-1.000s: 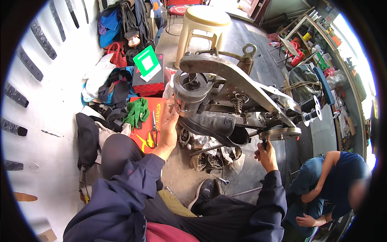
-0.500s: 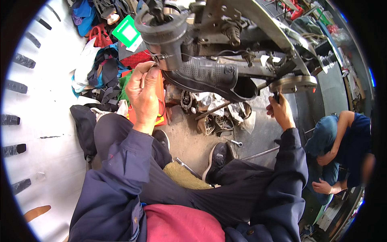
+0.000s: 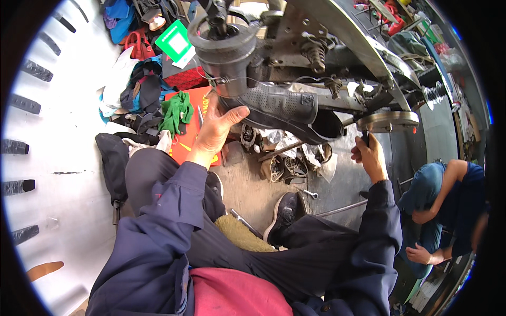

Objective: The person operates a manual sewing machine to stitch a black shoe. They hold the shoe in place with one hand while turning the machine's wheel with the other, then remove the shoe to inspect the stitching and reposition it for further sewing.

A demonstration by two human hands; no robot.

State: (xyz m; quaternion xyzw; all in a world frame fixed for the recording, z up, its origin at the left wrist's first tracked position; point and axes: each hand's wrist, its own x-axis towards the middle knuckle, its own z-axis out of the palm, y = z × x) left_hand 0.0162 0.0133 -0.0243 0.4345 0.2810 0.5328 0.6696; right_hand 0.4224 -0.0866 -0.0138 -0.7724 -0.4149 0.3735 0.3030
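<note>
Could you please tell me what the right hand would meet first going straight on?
Beyond the handle it grips, the right hand would probably meet the wheel, though depth is unclear.

I watch through the left one of two wide fisheye cameras worn side by side on the person's head. It faces down over the red shirt (image 3: 237, 292) at the lower edge, toward the floor (image 3: 245, 184). My view is upright and unmirrored, its left being the wearer's left. The left hand (image 3: 215, 132) and right hand (image 3: 372, 159) show at arm's reach; the metal machine (image 3: 225, 66) looms large, cut by the upper edge. The lens sweeps from a white panel (image 3: 68, 126) to a seated person (image 3: 466, 203), bending straight edges near its dark rim.
</note>
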